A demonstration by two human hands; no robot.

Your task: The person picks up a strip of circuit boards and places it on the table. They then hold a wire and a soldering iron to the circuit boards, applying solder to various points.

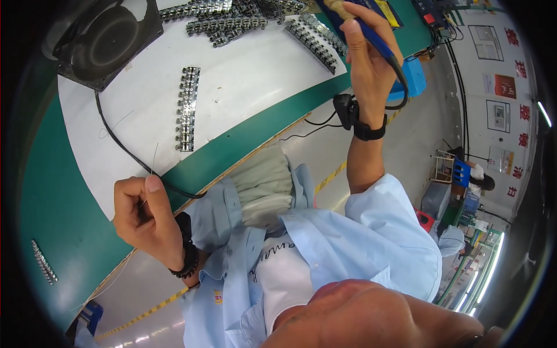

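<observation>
My left hand [142, 217] is closed with thumb and fingers pinching a thin strand of solder wire [152, 162] that points up over the white work mat [243, 87]. My right hand [366, 55] is raised at the bench's far right, gripping a blue-handled soldering iron [371, 36] whose black cord loops down past my wrist. A strip of small metal parts [187, 108] lies on the mat between the two hands. More such strips [232, 20] are piled at the back.
A black fan [107, 40] stands at the back left, its cable [125, 148] running to the green bench edge [255, 130]. A blue box [413, 78] sits by my right hand. Another short strip [43, 262] lies on the green surface at left. A person sits in the distance at right.
</observation>
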